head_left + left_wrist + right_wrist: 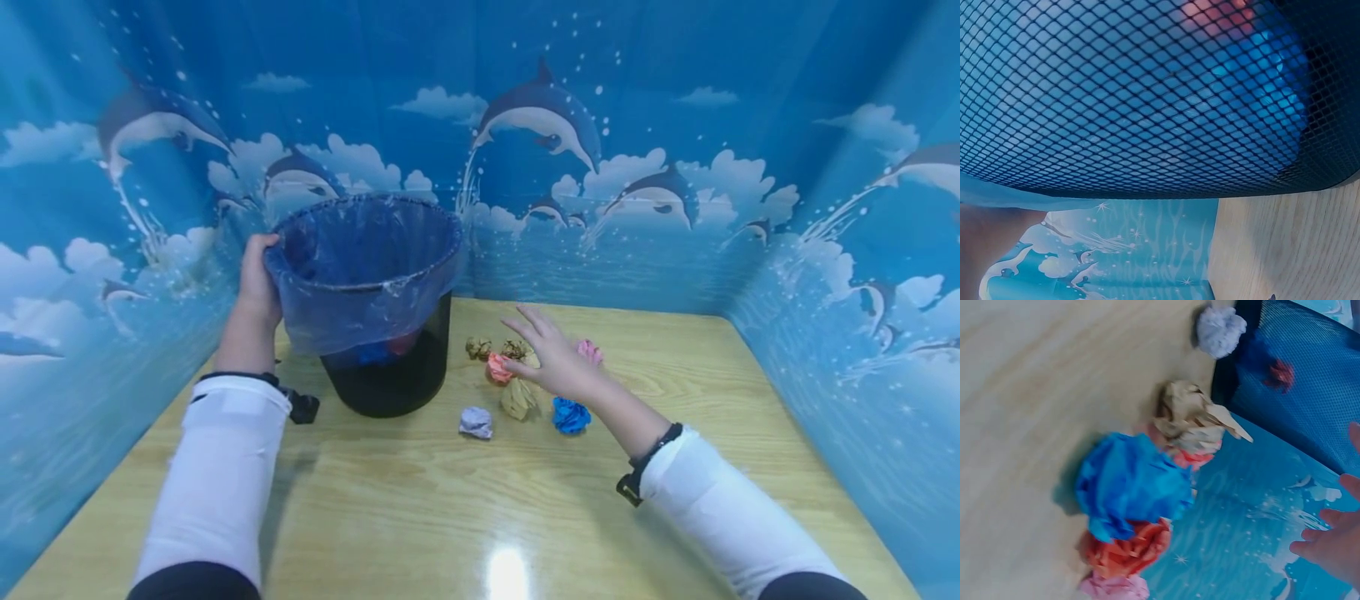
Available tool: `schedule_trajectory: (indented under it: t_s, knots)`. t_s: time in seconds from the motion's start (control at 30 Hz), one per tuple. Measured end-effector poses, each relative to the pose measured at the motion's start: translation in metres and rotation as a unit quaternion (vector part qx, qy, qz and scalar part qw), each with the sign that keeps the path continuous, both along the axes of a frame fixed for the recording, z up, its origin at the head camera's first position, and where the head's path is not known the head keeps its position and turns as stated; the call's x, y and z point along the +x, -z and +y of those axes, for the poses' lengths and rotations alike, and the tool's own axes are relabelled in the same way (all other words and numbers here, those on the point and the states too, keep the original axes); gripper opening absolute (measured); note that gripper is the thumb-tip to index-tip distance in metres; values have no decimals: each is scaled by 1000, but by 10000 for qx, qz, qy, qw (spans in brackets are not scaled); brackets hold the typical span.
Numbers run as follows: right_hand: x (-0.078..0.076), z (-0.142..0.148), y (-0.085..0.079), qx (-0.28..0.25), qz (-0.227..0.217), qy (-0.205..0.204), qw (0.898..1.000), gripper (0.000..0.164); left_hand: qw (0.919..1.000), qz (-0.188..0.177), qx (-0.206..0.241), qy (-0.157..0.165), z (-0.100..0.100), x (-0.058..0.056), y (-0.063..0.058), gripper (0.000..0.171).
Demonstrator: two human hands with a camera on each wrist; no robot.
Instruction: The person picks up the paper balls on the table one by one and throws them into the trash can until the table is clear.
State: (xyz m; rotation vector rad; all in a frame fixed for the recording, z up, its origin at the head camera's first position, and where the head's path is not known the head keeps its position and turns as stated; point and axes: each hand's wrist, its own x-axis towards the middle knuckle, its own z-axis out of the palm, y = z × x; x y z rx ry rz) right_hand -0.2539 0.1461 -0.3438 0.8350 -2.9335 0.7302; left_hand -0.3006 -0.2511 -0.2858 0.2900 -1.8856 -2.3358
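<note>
My left hand [258,279] grips the rim of a black mesh wastebasket [390,379] at its left side. A translucent blue bag [360,304] lines the basket and folds over its rim. Through the mesh in the left wrist view, a red crumpled ball [1219,15] shows beside blue material. My right hand [558,358], fingers spread, hovers over crumpled paper balls and holds nothing. Around it lie a blue ball [571,415], a tan ball [517,400], a coral ball [498,367] and a pink ball [590,352]. An orange-red ball [1129,547] appears only in the right wrist view.
A pale grey-white paper ball [476,422] lies on the wooden table [397,517], just right of the basket. Two brownish-gold balls, one at the left [478,348], sit farther back. Blue dolphin-print curtains [420,100] enclose the table's back and sides.
</note>
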Motion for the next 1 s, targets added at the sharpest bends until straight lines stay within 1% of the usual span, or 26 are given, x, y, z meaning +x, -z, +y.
schedule_trajectory:
  t_s: [0.13,0.33,0.5,0.57,0.67,0.8,1.0]
  knots:
    - [4,2,13,-66,53,-118,9999,74,10000,15,-12,8,1,0,-1,88]
    - [10,6,30,96,168,-268,9995,77,9999,72,39,66,1,-1,-4,88]
    - [14,6,42,261,248,-232,9991,75,9999,106,54,2,-1,0,-4,86]
    - [16,6,47,316,208,-201,9991,74,9999,109,16,-16,0,1,-3,86]
    - [18,8,55,368,242,-227,9988,73,10000,97,-13,14,1,1,-2,87]
    - [20,9,62,296,164,-310,9989,72,10000,63,14,-7,2,0,-1,88]
    - [21,9,67,152,-81,-360,9992,69,10000,44,19,-4,0,-1,0,87]
